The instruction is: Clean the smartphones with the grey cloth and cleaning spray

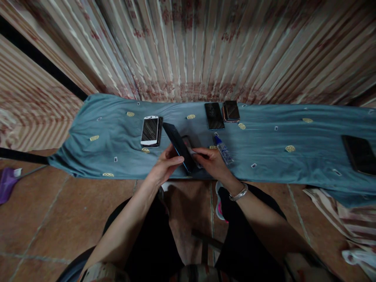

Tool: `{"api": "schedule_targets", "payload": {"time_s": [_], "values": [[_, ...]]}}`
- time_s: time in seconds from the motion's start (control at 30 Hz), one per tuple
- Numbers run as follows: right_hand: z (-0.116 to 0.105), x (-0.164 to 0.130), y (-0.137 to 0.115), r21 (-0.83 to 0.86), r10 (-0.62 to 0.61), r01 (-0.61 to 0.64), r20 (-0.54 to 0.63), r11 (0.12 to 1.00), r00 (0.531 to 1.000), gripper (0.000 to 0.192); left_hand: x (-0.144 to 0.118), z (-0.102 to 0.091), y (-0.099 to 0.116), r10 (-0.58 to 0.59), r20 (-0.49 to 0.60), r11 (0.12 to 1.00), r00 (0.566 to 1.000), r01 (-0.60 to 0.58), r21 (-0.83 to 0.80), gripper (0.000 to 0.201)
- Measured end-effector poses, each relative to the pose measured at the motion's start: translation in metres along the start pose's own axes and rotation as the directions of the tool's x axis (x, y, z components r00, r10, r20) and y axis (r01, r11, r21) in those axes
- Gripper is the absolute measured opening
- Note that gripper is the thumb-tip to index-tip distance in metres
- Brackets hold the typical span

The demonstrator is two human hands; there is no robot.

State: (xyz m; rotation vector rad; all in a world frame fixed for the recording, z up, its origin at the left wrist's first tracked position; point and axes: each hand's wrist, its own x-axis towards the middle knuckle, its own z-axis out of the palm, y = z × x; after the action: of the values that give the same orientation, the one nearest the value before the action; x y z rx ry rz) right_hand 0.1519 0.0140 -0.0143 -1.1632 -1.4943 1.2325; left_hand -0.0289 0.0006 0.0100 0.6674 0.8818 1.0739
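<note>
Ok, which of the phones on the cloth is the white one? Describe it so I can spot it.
Start from the blue-grey cloth spread below the striped curtain. Left of the hands, the white phone lies face up on top of a dark one. It is the only phone with a white frame; the others are dark.

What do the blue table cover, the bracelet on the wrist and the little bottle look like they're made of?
Table cover: soft woven cloth, matte, going by its wrinkles and drape. Bracelet: probably polished metal, silvery with a bright glint. Little bottle: likely clear plastic with a blue cap, see-through body; too small to be sure.
</note>
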Motion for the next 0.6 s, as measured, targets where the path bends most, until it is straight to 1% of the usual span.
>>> {"api": "schedule_targets", "payload": {"time_s": [0.17, 0.27, 0.4, 0.6], "values": [[-0.004, 0.005, 0.0, 0.01, -0.042, 0.042, -0.015, 0.999, 0.999, 0.024, -0.003, 0.007, -0.008, -0.04, 0.05, 0.998, 0.998, 0.042, -0.038, 0.059], [-0.006, 0.006, 0.001, 0.013, -0.049, 0.05, -0.022, 0.999, 0.999, 0.024, -0.003, 0.008, -0.012, -0.078, 0.052, 0.996, 0.996, 0.08, -0.047, 0.062], [-0.008, 0.008, 0.003, -0.009, -0.05, 0.05, -0.041, 0.999, 0.998, 0.025, -0.004, 0.008, -0.016, -0.108, 0.056, 0.992, 0.993, 0.111, -0.053, 0.059], [-0.011, 0.01, -0.001, -0.039, -0.057, 0.055, -0.058, 0.998, 0.997, 0.026, -0.006, 0.013, -0.021, -0.152, 0.075, 0.985, 0.985, 0.157, -0.066, 0.06]]}}
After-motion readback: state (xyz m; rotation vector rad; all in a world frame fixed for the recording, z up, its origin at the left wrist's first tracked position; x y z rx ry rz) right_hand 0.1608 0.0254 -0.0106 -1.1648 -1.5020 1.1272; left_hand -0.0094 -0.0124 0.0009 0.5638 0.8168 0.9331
